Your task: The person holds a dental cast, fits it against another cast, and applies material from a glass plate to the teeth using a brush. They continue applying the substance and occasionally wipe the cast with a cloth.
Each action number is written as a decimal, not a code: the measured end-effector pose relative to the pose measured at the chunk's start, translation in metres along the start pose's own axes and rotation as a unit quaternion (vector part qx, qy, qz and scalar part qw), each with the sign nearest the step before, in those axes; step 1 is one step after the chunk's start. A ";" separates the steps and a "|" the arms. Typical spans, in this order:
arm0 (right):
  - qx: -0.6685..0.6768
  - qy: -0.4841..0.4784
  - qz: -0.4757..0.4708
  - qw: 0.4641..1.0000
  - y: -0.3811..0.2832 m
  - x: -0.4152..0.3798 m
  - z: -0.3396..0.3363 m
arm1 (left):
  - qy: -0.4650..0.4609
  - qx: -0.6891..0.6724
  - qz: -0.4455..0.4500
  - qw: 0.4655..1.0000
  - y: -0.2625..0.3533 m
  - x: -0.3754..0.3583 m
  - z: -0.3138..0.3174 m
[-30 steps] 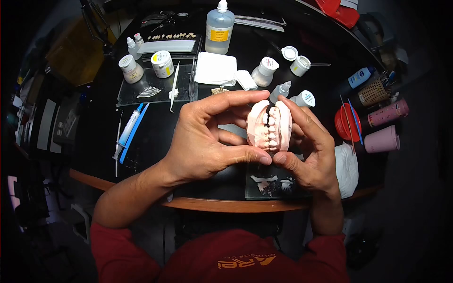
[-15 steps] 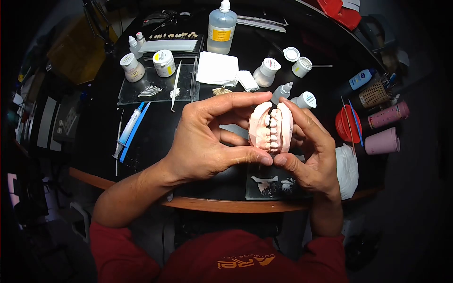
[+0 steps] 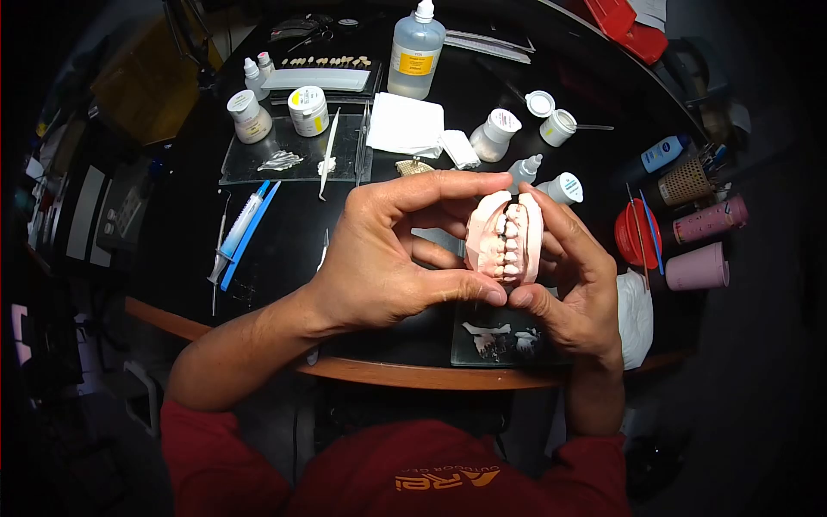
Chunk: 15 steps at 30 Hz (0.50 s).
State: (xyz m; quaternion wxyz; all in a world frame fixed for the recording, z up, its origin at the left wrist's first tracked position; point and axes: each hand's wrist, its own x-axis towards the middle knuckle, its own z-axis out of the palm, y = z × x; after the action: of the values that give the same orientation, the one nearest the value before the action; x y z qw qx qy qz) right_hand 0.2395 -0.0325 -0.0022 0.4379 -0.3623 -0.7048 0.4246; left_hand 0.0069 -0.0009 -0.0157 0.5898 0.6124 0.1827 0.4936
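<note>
Both hands hold a pinkish plaster dental model in front of me, above the table's near part. Its left half (image 3: 483, 237) is gripped between the thumb and fingers of my left hand (image 3: 379, 250). My right hand (image 3: 579, 289) is closed on the right half (image 3: 532, 237), thumb below and fingers along the outer side. The two rows of teeth (image 3: 511, 246) face each other and meet or nearly meet in the middle. Some fingertips are hidden behind the model. Below the hands, a glass slab (image 3: 465, 351) carries smears of white paste.
At the back stand a large bottle (image 3: 416, 62), a folded white tissue (image 3: 405, 122) and several powder jars (image 3: 495, 135). A glass plate (image 3: 241, 168) with a white-tipped instrument (image 3: 331, 142) lies left. Brushes rest across a red bowl (image 3: 633, 237) at right, near a pink cup (image 3: 698, 267).
The model has turned slightly between my hands, showing its teeth more from the front, and the dark gap between its halves looks narrower. The whole view has shifted a little.
</note>
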 end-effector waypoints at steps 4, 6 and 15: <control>0.030 0.003 0.011 0.999 -0.002 0.000 0.002 | 0.000 -0.001 0.000 1.000 0.000 0.000 0.000; 0.033 0.000 0.010 0.999 0.000 0.000 0.001 | 0.001 0.001 -0.001 1.000 0.001 0.000 0.000; 0.032 0.000 0.006 0.999 0.002 -0.001 0.000 | -0.001 -0.003 -0.004 1.000 0.002 0.000 0.000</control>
State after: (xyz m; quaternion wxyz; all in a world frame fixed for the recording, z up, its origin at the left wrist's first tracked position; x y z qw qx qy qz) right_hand 0.2399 -0.0329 -0.0041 0.4463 -0.3523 -0.6887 0.4499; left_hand 0.0065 -0.0016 -0.0137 0.5939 0.6103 0.1832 0.4912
